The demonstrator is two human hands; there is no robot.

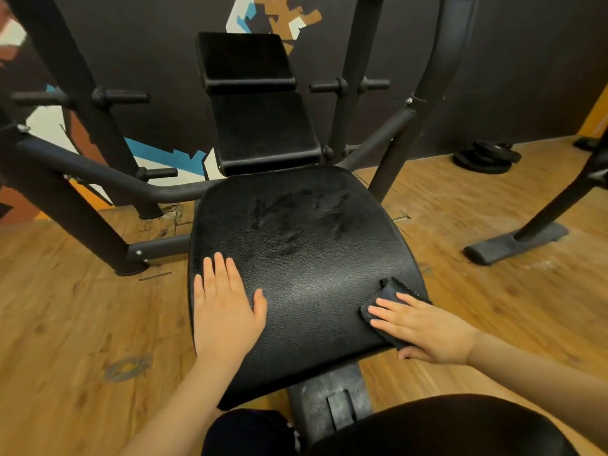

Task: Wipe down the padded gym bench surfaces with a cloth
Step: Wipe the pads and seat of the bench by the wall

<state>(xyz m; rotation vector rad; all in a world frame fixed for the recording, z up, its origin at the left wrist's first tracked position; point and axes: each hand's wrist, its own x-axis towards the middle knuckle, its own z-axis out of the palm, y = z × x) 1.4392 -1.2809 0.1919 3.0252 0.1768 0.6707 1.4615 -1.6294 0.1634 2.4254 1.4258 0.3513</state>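
I look down on the bench (306, 268), whose black pebbled seat pad fills the middle of my view; its surface shows dull smeared streaks toward the far half and a soft sheen nearer me. Beyond the seat I count two more black pads rising toward the wall, a lower back pad (263, 133) and an upper head pad (245, 59), so three padded surfaces in all. The dark metal frame (98, 179) spreads to both sides, with short pegs sticking out of its uprights.

The floor (65, 307) is warm wood-look plank, scuffed and chipped near the frame's left foot, with a greyish ring mark to my lower left. The wall behind is dark, painted with angular patches of blue, white, brown and orange. A small stack of black weight plates (487, 156) lies on the floor at the wall to the right, and another machine's black foot (516, 243) rests on the planks nearer me.

My left hand (223, 311) lies flat on the left part of the seat pad, fingers straight and relaxed, grasping nothing. My right hand (424, 327) is at the seat's right near corner, its fingers (385, 312) stretched out flat and pressing the cloth (391, 291) against the pad. There is one cloth, dark and folded, lying partly under that hand at the pad's right edge.
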